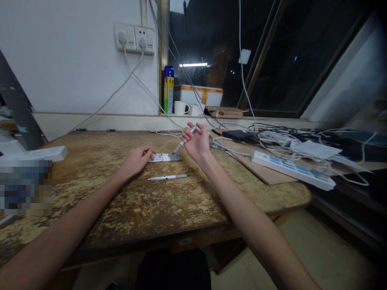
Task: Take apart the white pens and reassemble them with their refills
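Note:
Several white-and-grey pens (165, 158) lie side by side in a tight row on the worn wooden table (127, 213). My left hand (136, 161) rests at the row's left end, its loosely bent fingers touching the pen ends. Above the row's right end is my right hand (196, 141), palm partly turned up and fingers closed around a pen (180, 146). That pen slants down to the left, its grey end close to the row; whether it touches cannot be made out. Nearer to me, one separate pen (167, 177) lies crosswise.
A white power strip (293, 171) sits on a brown board (256, 169) at the right, beside tangled cables (272, 135). Another power strip (48, 154) lies at the left. On the sill stand a spray can (168, 90) and a white mug (180, 107).

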A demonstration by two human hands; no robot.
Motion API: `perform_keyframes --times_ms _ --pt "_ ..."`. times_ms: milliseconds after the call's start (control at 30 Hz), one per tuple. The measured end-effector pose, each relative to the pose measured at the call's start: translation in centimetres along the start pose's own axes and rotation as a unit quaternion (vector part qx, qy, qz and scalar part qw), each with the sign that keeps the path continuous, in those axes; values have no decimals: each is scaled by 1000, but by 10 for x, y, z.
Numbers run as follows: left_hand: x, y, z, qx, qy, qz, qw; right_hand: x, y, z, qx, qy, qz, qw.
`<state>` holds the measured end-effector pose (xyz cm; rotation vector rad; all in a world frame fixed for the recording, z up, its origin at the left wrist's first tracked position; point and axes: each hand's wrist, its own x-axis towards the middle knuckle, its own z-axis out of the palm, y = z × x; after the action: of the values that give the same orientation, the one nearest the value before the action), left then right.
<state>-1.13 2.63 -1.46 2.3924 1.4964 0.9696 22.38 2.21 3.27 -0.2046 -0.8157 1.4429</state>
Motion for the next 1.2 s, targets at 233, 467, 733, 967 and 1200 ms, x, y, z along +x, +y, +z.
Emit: perform_keyframes --times_ms 233,467,733,967,1200 --pt "-1 3 -2 3 -1 0 1000 0 0 -1 -8 -4 6 1000" --pt "-1 2 -1 6 3 1 1000 0 -1 0 -20 2 -12 1000" --pt "0 1 0 -1 1 -6 1000 -1 -1 1 -26 6 -14 1000" --pt "0 0 1 -1 2 -4 1000 0 -1 -1 -31 12 -15 999" --pt "0 1 0 2 0 -2 1000 -1 -2 1 -24 16 -20 999"
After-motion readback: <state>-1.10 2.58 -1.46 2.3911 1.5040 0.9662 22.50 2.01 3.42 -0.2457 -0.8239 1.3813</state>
